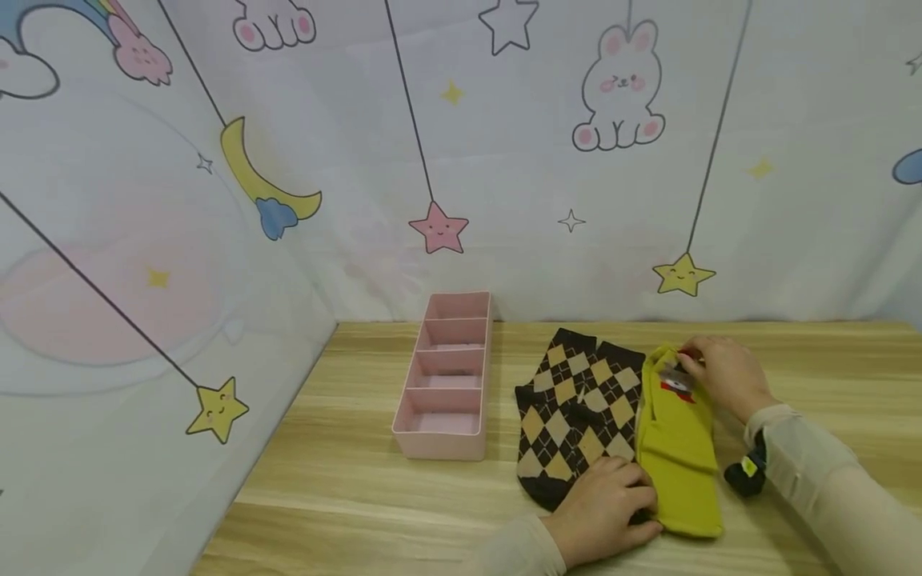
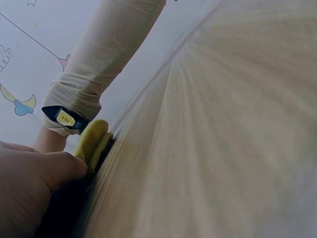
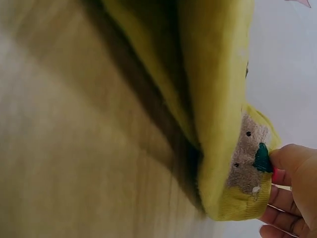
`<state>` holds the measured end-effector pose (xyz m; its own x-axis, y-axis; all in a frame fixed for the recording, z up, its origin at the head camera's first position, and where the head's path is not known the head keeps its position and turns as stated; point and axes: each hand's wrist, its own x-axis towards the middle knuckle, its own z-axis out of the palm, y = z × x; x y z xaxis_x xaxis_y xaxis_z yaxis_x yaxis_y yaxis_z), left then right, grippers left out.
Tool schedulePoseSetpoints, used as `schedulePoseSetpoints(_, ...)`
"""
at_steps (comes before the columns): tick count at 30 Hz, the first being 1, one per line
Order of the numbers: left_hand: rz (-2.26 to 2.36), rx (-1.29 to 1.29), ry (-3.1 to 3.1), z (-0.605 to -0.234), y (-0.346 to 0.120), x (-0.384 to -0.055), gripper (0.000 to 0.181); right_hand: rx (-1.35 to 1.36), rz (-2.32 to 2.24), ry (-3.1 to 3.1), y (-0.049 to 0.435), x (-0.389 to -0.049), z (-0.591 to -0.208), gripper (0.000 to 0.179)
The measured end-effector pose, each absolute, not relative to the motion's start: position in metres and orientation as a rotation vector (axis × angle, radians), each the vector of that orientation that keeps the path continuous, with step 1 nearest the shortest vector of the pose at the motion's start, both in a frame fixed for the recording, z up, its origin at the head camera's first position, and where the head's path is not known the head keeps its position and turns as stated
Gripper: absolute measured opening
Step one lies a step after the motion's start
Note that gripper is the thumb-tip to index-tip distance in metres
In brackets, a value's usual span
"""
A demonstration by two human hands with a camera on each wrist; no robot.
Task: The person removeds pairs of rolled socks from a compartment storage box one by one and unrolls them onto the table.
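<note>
A yellow sock (image 1: 680, 480) lies lengthwise on the right, a grey animal face with red and green details near its cuff. My right hand (image 1: 727, 376) pinches that cuff between thumb and fingers; in the right wrist view the cuff (image 3: 242, 210) is raised at the fingertips. Left of it lie dark argyle socks (image 1: 555, 424) with tan and cream diamonds, side by side and partly overlapping. My left hand (image 1: 605, 508) rests over their near end, fingertips against the yellow sock's edge. In the left wrist view its thumb is beside the yellow fabric (image 2: 93, 141).
A pink organizer box (image 1: 441, 446) with several compartments stands on the wooden table (image 1: 324, 496), left of the socks. Behind the table hangs a white cloth (image 1: 504, 160) printed with stars, a moon and rabbits. A black wrist device (image 1: 747, 472) sits at the right cuff.
</note>
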<state>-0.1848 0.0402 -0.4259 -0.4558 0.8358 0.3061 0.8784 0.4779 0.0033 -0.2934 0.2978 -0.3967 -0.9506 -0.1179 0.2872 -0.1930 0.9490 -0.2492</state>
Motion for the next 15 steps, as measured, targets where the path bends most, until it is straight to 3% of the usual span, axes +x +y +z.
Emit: schedulePoseSetpoints(15,-0.263,-1.462,-2.47,-0.4272,0.0385,-0.1838,0.015,0.246,0.41,-2.844,0.2979,-0.301,-0.3997,0.023)
